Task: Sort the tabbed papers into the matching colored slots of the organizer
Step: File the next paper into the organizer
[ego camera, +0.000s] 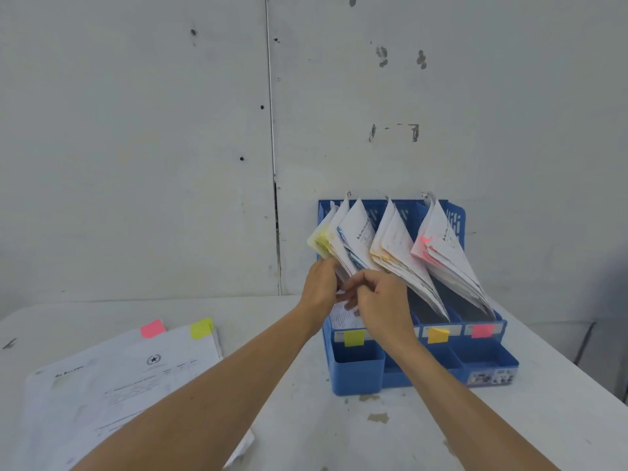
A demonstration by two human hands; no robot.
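Note:
A blue organizer [360,379] stands on the table with a yellow label [354,338], an orange label [437,335] and a pink label [482,330] on its slots. Papers lean in each slot: yellow-tabbed ones [323,241] at the left, orange-tabbed ones [394,248] in the middle, pink-tabbed ones [438,246] at the right. My left hand [321,287] grips the lower edge of the papers in the left slot. My right hand [380,302] pinches the same sheets from the front, fingers curled. The sheet edges between both hands are partly hidden.
A loose stack of papers [129,379] lies flat at the left of the white table, with a pink tab [152,328] and a yellow tab [201,328] sticking out at its far edge. A grey wall rises right behind the organizer. The table's edge runs at the right.

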